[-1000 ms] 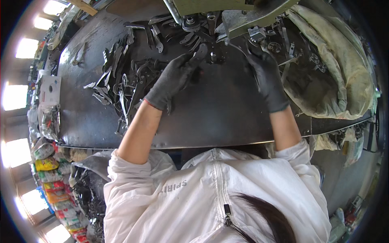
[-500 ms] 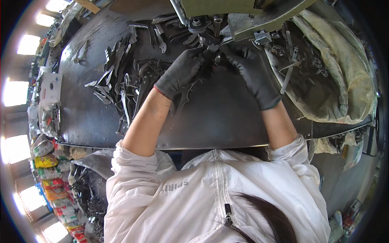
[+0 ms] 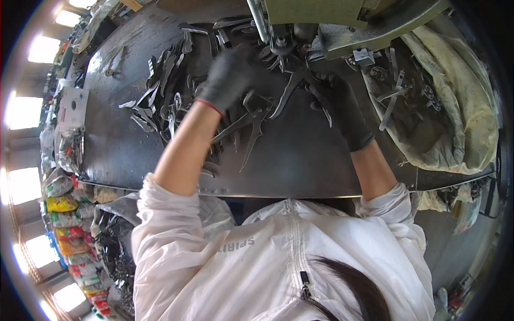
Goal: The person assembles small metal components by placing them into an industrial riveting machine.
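Observation:
My right hand (image 3: pixel 337 101), in a dark grey glove, is closed round one handle of a metal tool with two curved handles (image 3: pixel 288 95), shaped like pliers or shears. The tool's head is under the press tip (image 3: pixel 281 47), and its other handle slants down to the left. My left hand (image 3: pixel 231 75), gloved too, is smeared by motion left of the press, over loose metal parts; its fingers do not show clearly. Just below it, a similar two-handled tool (image 3: pixel 256 120) lies on the dark metal table (image 3: pixel 300 166).
A green machine (image 3: pixel 316 10) overhangs the table's far side. Several curved metal handles (image 3: pixel 160 75) are heaped at the left. At the right, a cloth sack (image 3: pixel 466 117) lies open with metal parts inside. A white box (image 3: pixel 72 108) stands at the left edge.
My left hand has moved left from the press and is now blurred. My right hand has come slightly down, and the tool's handles now show. A second two-handled tool lies in plain sight.

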Demonstrator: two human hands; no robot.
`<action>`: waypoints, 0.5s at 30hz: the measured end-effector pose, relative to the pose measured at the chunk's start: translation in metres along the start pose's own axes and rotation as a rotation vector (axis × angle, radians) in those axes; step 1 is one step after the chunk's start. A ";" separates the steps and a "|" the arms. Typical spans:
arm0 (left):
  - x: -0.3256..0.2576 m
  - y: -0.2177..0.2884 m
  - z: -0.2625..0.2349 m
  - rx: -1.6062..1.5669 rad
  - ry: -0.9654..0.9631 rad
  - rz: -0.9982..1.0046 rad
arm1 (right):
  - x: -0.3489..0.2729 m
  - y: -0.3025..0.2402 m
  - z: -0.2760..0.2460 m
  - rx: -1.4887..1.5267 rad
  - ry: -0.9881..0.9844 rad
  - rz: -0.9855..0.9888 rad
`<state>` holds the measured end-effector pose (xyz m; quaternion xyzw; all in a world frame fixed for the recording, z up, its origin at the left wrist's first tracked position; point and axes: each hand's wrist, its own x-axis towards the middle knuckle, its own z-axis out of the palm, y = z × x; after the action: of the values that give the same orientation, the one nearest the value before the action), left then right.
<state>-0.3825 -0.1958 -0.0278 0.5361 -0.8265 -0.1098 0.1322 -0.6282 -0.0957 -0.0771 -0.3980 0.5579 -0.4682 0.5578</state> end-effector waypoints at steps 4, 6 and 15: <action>0.051 -0.133 -0.015 0.295 0.081 0.032 | -0.003 -0.006 0.013 0.013 0.010 0.011; 0.060 -0.191 0.006 0.466 0.148 0.222 | 0.001 0.000 0.013 0.065 0.020 0.020; 0.050 -0.173 0.000 0.064 0.187 0.164 | -0.016 -0.025 0.015 0.057 0.053 -0.044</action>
<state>-0.2538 -0.3104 -0.0787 0.4784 -0.8547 -0.0218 0.2002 -0.6146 -0.0872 -0.0480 -0.3816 0.5502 -0.5063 0.5434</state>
